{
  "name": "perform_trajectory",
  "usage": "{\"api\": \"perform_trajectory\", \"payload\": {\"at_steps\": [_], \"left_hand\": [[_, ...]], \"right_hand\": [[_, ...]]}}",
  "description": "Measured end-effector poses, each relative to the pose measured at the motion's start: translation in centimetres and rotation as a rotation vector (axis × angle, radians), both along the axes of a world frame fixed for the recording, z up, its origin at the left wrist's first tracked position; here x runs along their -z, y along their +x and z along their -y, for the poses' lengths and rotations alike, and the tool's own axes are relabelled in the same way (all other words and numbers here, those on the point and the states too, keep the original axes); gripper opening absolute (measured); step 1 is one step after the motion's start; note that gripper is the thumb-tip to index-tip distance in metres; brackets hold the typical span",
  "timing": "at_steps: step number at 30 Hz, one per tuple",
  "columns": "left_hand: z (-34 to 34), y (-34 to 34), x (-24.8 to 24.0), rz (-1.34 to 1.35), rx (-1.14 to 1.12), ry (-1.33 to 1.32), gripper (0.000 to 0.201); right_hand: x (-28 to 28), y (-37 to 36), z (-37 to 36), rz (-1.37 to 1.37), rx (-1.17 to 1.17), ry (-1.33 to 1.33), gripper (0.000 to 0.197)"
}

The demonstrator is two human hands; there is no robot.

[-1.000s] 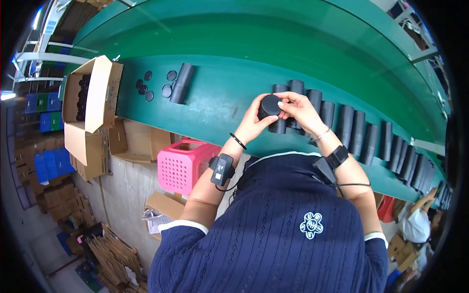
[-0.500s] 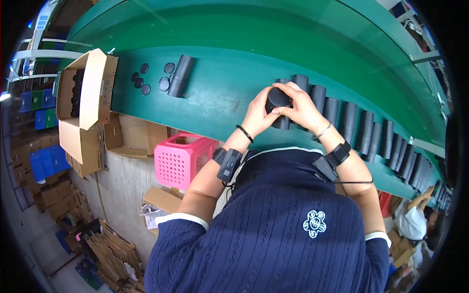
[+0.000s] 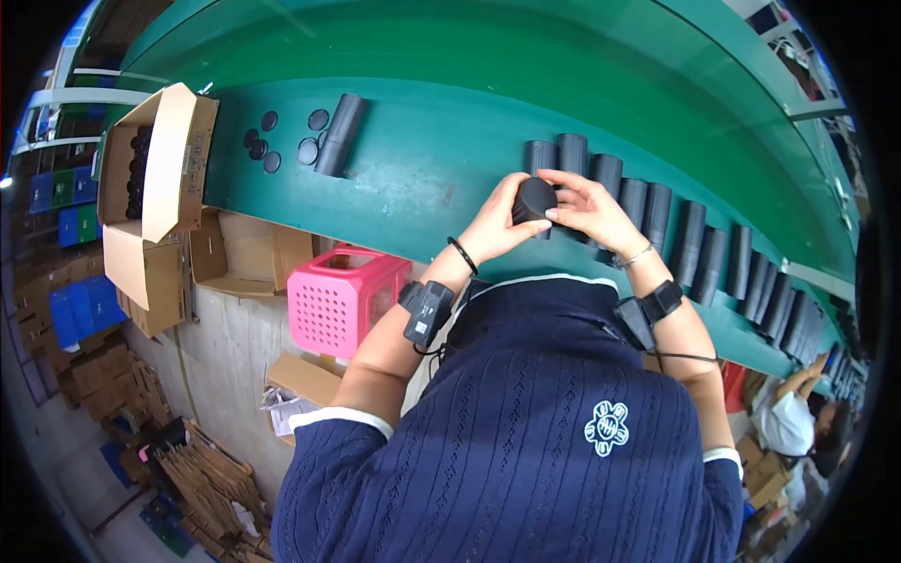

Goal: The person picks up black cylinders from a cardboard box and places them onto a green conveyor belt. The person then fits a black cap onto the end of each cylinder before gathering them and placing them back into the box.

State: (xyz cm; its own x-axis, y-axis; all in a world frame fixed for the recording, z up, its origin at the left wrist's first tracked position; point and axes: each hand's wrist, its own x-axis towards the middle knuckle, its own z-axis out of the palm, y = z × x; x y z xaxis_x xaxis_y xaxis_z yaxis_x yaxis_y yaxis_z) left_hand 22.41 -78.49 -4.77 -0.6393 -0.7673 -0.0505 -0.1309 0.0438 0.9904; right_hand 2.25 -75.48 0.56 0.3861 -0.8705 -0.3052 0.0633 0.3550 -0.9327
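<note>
Right hand [image 3: 598, 214] sits looser and a little farther right than half a second ago, its fingers less wrapped over the black cap [image 3: 535, 200], so more of the round top shows. Boxes and discs lie slightly higher and farther left in view, which suggests the head has turned. Together, this looks like a change of grip rather than a release: the cap is still up between both hands, not set down.

Left hand [image 3: 497, 223] cups the cap's near left side, thumb along the lower edge. Right thumb and forefinger pinch the opposite rim, the other fingers bent behind. Whether the cap sits on a tube is hidden.

Just beyond and to the right, black tubes [image 3: 690, 242] lie in a long row on the green bench [image 3: 413, 169]. Well to the left, a lone tube [image 3: 341, 136] lies beside loose black discs [image 3: 308, 150]. An open box [image 3: 169, 159] of dark pieces stands at that end, with a pink stool [image 3: 328, 310] below the bench edge. Far right, a co-worker [image 3: 786, 424] is partly visible.
</note>
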Motion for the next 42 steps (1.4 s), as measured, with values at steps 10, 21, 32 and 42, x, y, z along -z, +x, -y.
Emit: {"api": "perform_trajectory", "payload": {"at_steps": [10,21,32,42], "left_hand": [[-0.8,1.3,-0.2,-0.262,-0.029,0.104,0.074],[-1.4,0.9,1.0,-0.267,-0.145,0.151,0.059],[-2.3,1.8,0.8,-0.077,-0.254,-0.238,0.073],[-2.1,2.8,0.5,-0.072,-0.213,-0.215,0.066]], "right_hand": [[0.8,2.4,-0.5,-0.109,0.070,-0.271,0.051],[1.0,4.2,-0.4,-0.019,0.151,-0.299,0.043],[0.3,5.0,-1.6,-0.514,0.055,-0.551,0.072],[0.8,4.6,-2.0,-0.286,0.060,-0.294,0.078]]}}
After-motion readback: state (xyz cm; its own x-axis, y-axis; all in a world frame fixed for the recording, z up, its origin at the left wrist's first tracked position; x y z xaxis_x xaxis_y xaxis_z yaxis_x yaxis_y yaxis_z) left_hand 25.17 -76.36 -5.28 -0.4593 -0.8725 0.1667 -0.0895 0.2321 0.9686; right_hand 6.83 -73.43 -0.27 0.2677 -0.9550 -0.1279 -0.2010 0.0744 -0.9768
